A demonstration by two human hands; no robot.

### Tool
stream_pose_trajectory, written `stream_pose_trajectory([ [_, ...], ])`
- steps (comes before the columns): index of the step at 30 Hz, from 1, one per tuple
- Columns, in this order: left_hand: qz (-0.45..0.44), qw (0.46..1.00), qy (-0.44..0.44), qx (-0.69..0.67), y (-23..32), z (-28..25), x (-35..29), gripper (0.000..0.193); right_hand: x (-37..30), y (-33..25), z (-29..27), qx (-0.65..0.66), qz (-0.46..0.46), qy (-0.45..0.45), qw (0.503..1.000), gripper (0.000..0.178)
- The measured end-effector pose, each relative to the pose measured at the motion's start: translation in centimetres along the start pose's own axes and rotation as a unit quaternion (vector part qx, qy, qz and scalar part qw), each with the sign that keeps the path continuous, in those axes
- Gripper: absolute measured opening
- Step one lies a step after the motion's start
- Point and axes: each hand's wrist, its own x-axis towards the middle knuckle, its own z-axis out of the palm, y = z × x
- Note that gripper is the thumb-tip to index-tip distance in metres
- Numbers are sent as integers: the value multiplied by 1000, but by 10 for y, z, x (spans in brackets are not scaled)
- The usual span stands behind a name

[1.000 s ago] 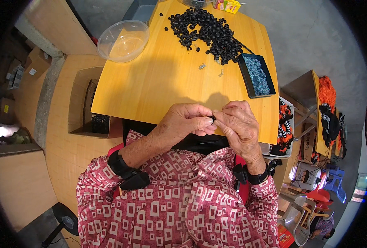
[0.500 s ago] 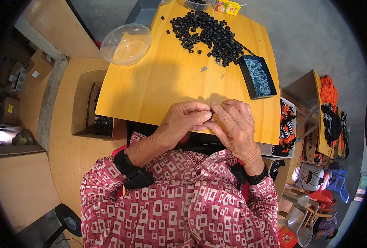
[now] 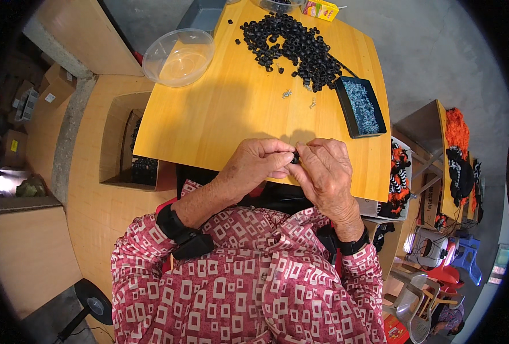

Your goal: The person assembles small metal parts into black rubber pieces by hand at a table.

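Observation:
Over the table's near edge, my two hands meet at a small black plastic piece (image 3: 294,157). My right hand (image 3: 325,170) pinches this piece between thumb and forefinger. My left hand (image 3: 257,163) is closed too, its thumb and fingertips pressed together against the piece's left side; whether something tiny is between them is hidden. Farther off lies a heap of similar black pieces (image 3: 314,63). A black tray (image 3: 347,119) of small silvery metal parts stands to the right. A few loose metal parts (image 3: 287,93) lie on the tabletop between the heap and my hands.
A clear round plastic tub (image 3: 179,57) stands at the table's (image 3: 208,120) far left. A yellow carton (image 3: 320,10) is at the far edge. Cardboard boxes flank the table: one at left (image 3: 111,140), another at right holding orange and black items (image 3: 400,180). Chairs (image 3: 418,304) stand lower right.
The view has shifted slightly. My hands stay together at nearly the same place, and the black piece between the fingertips shows a little more now.

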Motion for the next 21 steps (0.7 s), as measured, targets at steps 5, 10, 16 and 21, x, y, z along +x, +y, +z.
stream_pose_trajectory([
  [5,-1,1000,-17,16,4,-3,0,30,1,0,1,-14,-3,-6,1000,35],
  [10,28,1000,-3,15,1,-2,0,27,0,3,0,23,37,-27,999,37],
  [16,8,1000,21,9,1,-1,1,27,-3,11,-3,107,71,-24,991,35],
  [21,1,1000,1,-11,-1,2,2,28,-3,13,-1,163,84,-6,983,23],
])
